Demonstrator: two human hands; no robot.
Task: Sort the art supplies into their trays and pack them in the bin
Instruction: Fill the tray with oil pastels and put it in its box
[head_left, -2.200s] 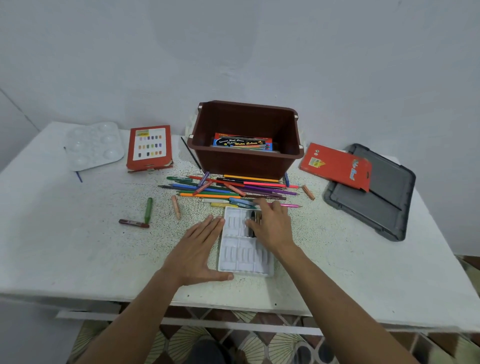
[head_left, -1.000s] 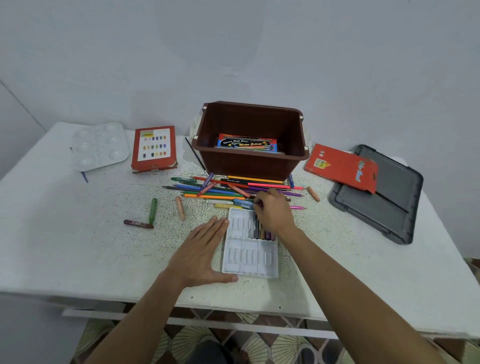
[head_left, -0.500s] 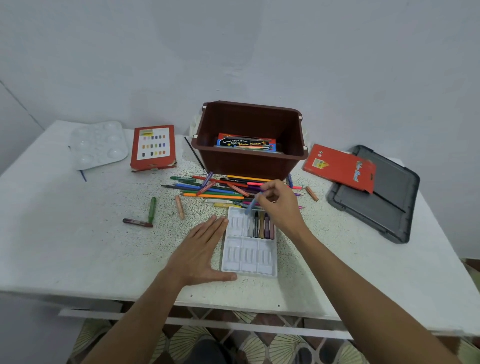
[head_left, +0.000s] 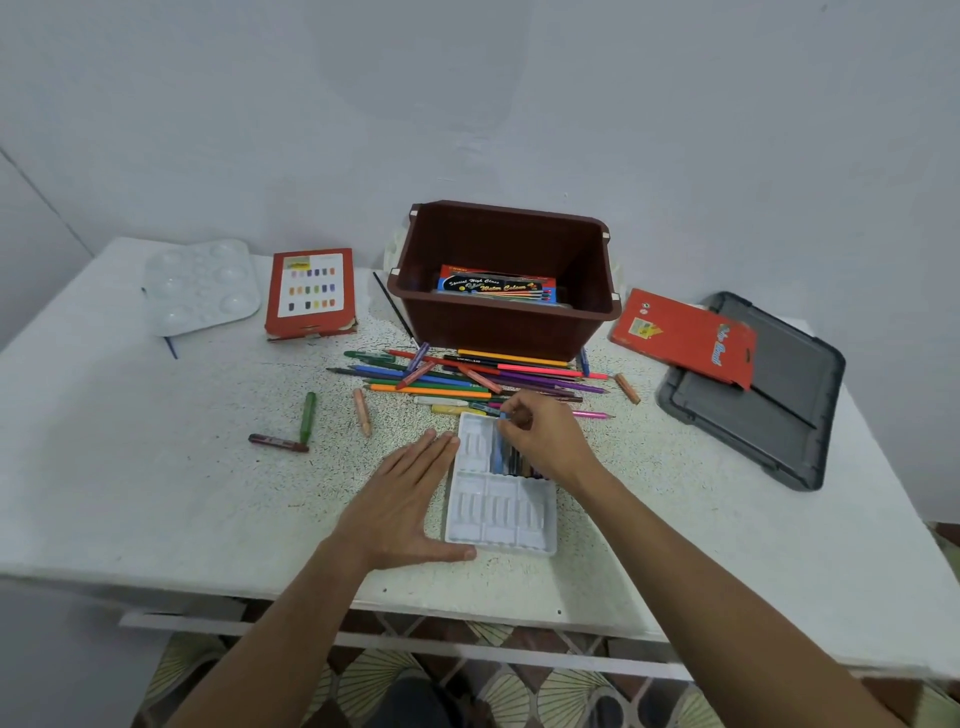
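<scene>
Blue wax crayon, short and thin: the right hand pinches its top end with curled fingers and holds it at a slot in the far half of the white plastic tray. A few dark crayons lie in the slots beside it, partly hidden under the hand. The near half of the tray has nothing in its slots. The left hand lies flat with straight fingers on the speckled white table, touching the tray's left side. It holds nothing and seems to be keeping the tray from sliding.

Just past the tray is a big pile of coloured pencils and crayons, all mixed up. To the left lie a green crayon, a dark red crayon and a peach crayon, all loose.

Behind the pile stands the brown plastic bin. I can see only a flat water colour box in it. A red box with colour patches, a red flat packet on the grey lid, and a white paint palette are outside the bin.

So I think the job has only just begun. Most slots need filling, the pencils are not sorted, and nearly everything still has to go in the bin.
</scene>
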